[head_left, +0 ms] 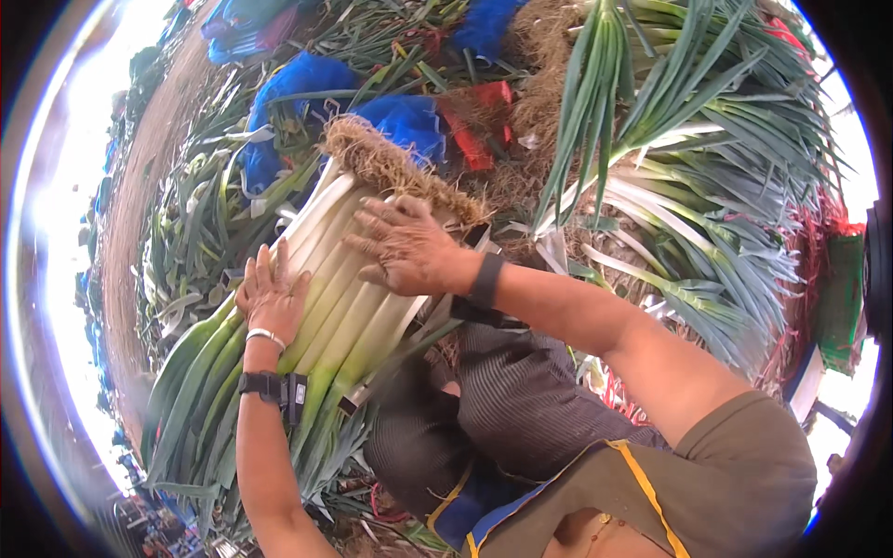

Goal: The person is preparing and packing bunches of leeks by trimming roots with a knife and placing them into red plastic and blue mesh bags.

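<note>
A thick row of leeks (321,246) lies side by side in front of me, white stems uppermost and green leaves fanning toward the lower left. Their shaggy brown roots (386,163) line up along the far end. My left hand (272,299) rests on the left side of the stems, fingers stretched and spread. Across the upper stems, near the roots, lies my right hand (409,246), its fingers extended and flat on the leeks. Neither hand wraps around a stem. Part of a dark frame or support (349,405) shows at the edge of the leeks.
At the right lies a big heap of leeks (688,205) with long green leaves. Blue netting (400,126) and a red mesh piece (479,121) lie beyond the roots. Loose leaves and trimmings (200,219) cover the ground at the left. A green crate-like object (840,298) stands far right.
</note>
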`<action>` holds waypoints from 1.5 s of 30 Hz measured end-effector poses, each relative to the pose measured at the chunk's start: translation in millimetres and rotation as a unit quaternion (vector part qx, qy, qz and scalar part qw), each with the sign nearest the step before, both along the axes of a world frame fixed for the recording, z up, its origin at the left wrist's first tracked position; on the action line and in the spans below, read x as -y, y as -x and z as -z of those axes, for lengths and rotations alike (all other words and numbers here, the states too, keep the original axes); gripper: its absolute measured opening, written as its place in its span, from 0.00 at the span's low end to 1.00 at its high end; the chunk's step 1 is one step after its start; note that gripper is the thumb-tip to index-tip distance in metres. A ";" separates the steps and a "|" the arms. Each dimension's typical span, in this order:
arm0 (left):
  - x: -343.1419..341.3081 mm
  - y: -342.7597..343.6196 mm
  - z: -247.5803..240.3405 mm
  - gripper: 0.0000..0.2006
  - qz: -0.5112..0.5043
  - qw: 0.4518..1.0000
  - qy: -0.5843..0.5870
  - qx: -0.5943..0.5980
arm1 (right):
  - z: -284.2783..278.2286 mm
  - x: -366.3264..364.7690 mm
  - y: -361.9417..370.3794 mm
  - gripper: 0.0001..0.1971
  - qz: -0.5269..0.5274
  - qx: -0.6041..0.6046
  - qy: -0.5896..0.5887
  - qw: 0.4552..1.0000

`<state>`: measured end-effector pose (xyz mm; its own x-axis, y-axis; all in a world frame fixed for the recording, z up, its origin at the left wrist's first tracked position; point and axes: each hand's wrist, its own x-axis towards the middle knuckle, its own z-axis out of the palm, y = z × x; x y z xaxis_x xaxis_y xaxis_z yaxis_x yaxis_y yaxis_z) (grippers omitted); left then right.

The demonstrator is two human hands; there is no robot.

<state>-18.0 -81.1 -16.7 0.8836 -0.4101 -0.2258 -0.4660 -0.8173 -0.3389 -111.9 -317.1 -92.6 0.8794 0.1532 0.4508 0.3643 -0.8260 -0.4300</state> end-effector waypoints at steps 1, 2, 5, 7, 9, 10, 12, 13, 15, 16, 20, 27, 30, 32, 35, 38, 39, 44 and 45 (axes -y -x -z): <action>0.5 1.0 -0.7 0.33 -0.003 1.000 -0.004 0.000 | -0.7 -2.0 -0.7 0.28 -0.003 -0.012 0.002 1.000; 1.8 2.2 -0.7 0.33 -0.005 1.000 -0.008 0.000 | -1.0 -1.3 0.5 0.28 -0.005 -0.024 0.004 1.000; -4.4 4.4 -2.8 0.34 -0.026 0.999 -0.028 -0.008 | -3.8 -6.2 1.8 0.29 -0.022 -0.046 -0.002 0.999; -6.0 7.9 -2.5 0.34 -0.036 0.999 -0.035 -0.015 | -4.0 -8.8 5.7 0.29 -0.025 -0.049 -0.008 0.998; 1.3 7.0 2.4 0.33 -0.031 0.999 -0.042 -0.013 | -2.7 -4.9 3.5 0.29 -0.014 -0.063 0.030 0.997; 4.1 7.6 1.9 0.33 -0.026 0.998 -0.049 -0.008 | -4.3 -4.0 3.5 0.29 -0.013 -0.074 0.025 0.997; 8.3 2.4 -1.7 0.33 -0.015 0.998 -0.057 0.016 | -8.4 1.4 -0.9 0.29 -0.006 -0.055 0.033 0.998; 10.7 0.8 -7.1 0.33 -0.025 0.998 -0.050 -0.002 | -6.5 2.4 -2.4 0.29 0.003 -0.040 0.039 0.998; 6.9 -3.8 -3.0 0.34 -0.044 0.998 -0.027 -0.020 | -10.2 1.3 -4.1 0.29 -0.015 -0.099 0.046 0.994; 1.0 -1.4 0.1 0.34 -0.060 0.998 -0.033 -0.013 | -17.2 -1.3 -3.6 0.29 -0.034 -0.113 0.045 0.992; 3.2 -0.5 6.6 0.34 -0.030 0.999 -0.025 -0.010 | -27.6 24.0 -9.7 0.26 -0.136 -0.156 -0.102 0.973; -5.2 10.5 -4.1 0.35 0.021 1.000 -0.007 0.021 | -2.9 172.8 -57.6 0.19 -0.052 -0.217 -0.635 0.740; 7.4 9.0 -2.1 0.36 0.046 0.999 0.005 0.021 | 117.5 233.4 -86.7 0.16 0.181 -0.345 -0.371 0.843; 1.4 9.0 -3.3 0.35 0.040 0.999 -0.006 0.016 | 189.2 207.1 -99.2 0.13 0.209 -0.280 -0.447 0.823; -2.4 8.8 -6.6 0.35 0.040 0.999 -0.021 0.010 | 260.7 181.0 -116.0 0.16 0.190 -0.352 -0.326 0.856; 3.0 8.1 -9.0 0.35 0.038 0.999 -0.026 0.003 | 297.2 169.3 -136.4 0.24 0.244 -0.370 -0.329 0.834; 7.2 7.6 -9.6 0.35 0.042 0.999 -0.021 0.003 | 305.5 171.2 -139.7 0.24 0.270 -0.362 -0.302 0.840; 10.8 8.1 -11.6 0.35 0.042 0.999 -0.028 0.005 | 274.3 168.7 -158.9 0.20 0.251 -0.253 -0.447 0.820; 11.7 8.4 -11.3 0.35 0.041 0.999 -0.026 0.006 | 250.6 176.9 -168.8 0.16 0.218 -0.196 -0.586 0.756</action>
<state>-26.4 -92.8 -5.4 0.8500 -0.4694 -0.2390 -0.5268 -0.7572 -0.3862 56.9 -494.1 -343.2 0.8326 -0.4920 -0.2545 -0.1766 0.1998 -0.9638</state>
